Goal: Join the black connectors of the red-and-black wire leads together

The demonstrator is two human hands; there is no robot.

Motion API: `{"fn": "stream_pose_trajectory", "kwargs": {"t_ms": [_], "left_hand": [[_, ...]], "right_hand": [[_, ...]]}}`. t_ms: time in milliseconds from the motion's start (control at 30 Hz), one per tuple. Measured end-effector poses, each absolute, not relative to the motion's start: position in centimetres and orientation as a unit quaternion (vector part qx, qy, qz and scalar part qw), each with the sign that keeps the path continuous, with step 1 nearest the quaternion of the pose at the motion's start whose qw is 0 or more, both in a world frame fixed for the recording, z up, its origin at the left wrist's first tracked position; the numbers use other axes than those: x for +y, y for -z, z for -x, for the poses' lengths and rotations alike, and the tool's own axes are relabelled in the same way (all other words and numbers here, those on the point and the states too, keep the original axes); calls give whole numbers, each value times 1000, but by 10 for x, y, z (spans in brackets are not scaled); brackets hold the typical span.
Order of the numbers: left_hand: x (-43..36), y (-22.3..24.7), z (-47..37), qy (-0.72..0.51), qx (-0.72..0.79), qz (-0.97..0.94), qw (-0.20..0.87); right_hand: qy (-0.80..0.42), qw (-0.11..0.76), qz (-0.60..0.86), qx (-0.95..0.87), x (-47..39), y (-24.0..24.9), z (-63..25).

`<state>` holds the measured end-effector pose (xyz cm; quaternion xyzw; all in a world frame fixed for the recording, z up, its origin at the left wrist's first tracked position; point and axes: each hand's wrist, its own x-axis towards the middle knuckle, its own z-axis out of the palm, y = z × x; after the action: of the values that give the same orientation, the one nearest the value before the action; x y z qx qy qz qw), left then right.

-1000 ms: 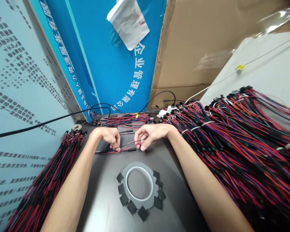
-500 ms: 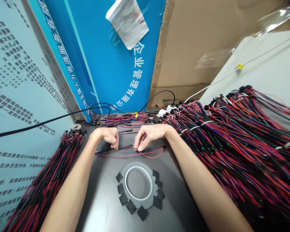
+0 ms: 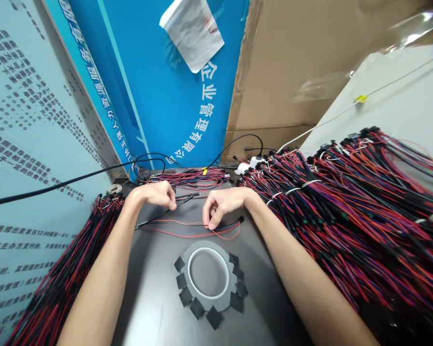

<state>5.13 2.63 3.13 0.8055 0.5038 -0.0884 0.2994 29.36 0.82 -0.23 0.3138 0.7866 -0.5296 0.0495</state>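
Note:
My left hand (image 3: 159,194) is closed in a pinch on a black wire (image 3: 155,217), raised a little above the dark table. The wire runs down to the left from the fingertips, and a black end sticks out to the upper right. My right hand (image 3: 222,205) pinches thin red wires (image 3: 180,235) of a wire harness between thumb and forefinger. A red loop hangs out below that hand, and a small black connector (image 3: 241,219) lies to its right. Nearer to me lies a grey tape roll (image 3: 191,288) with several black square pieces stuck around its rim.
Large bundles of red, blue and black wires (image 3: 321,206) are piled on the right. Another bundle (image 3: 82,250) lies along the left wall, and more wires (image 3: 187,178) lie at the back. A black cable (image 3: 57,185) crosses from the left. Blue and cardboard panels (image 3: 274,72) stand behind.
My left hand has moved slightly left and up, lifting the black wire away from my right hand. The right hand has hardly moved and still pinches the red wires.

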Motion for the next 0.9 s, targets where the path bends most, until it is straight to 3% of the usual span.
{"fn": "stream_pose_trajectory", "kwargs": {"t_ms": [533, 900], "left_hand": [[23, -39, -40, 5, 414, -807, 422], [22, -30, -48, 145, 378, -802, 440]], "right_hand": [[542, 36, -355, 760, 14, 21, -291], [608, -54, -399, 685, 17, 30, -292]]}}
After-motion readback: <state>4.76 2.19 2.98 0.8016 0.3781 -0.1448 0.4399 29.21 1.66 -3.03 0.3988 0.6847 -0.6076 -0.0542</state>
